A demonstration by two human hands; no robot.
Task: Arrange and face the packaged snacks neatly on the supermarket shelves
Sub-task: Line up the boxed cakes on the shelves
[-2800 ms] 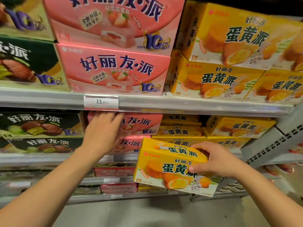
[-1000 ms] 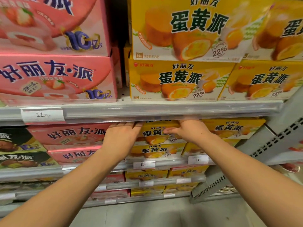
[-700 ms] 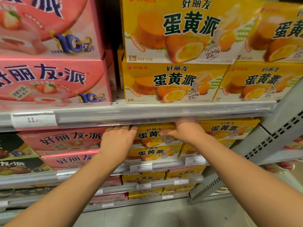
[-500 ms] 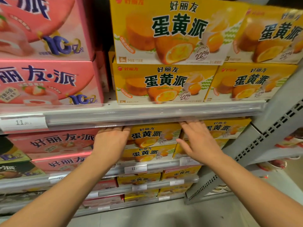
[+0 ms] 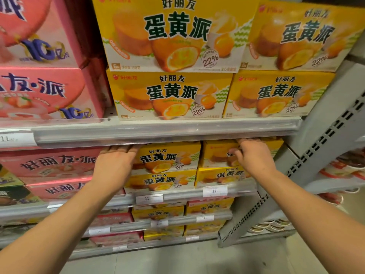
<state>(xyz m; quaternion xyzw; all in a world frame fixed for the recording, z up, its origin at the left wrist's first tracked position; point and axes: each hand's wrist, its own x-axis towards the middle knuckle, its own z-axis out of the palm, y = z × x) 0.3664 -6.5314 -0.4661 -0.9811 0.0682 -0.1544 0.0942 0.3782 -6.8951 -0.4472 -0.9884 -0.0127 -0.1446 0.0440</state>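
Head view, yellow snack boxes (image 5: 167,159) stacked two high, fronts outward

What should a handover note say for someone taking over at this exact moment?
Left hand: flat, fingers straight, against the left end of the top yellow box on the second shelf.
Right hand: fingers straight, pressing the neighbouring yellow box.
Done: both yellow stacks sit front-facing beside the pink boxes.
Left: check the right box, partly hidden, is flush; then the lower shelves.
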